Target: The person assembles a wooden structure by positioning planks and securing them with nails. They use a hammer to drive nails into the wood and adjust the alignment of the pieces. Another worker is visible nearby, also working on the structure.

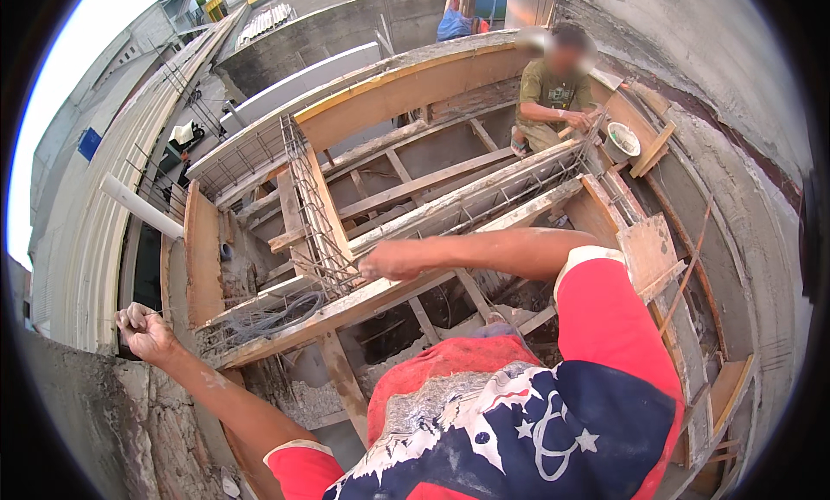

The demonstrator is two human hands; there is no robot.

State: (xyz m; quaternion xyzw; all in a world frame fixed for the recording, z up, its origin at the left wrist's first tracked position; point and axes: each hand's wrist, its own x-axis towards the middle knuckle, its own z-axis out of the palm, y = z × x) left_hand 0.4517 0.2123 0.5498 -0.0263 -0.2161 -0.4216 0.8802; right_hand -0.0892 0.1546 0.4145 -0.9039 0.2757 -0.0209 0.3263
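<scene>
My left hand (143,327) is a closed fist at the far left, above a rough concrete wall top (95,414); a thin wire seems to run from it, but I cannot tell for sure. My right hand (389,260) reaches across, fingers curled, over the steel rebar cage (318,215) where it meets a long timber beam form (450,208). Whether that hand grips a bar or wire is not clear. My red and dark blue shirt (519,414) fills the lower middle.
A crouching person in an olive shirt (553,89) works at the far end of the beam form beside a white bucket (622,140). Wooden planks and props span open gaps below. A curved plywood form (406,89) stands behind. A white pipe (138,206) sticks out at left.
</scene>
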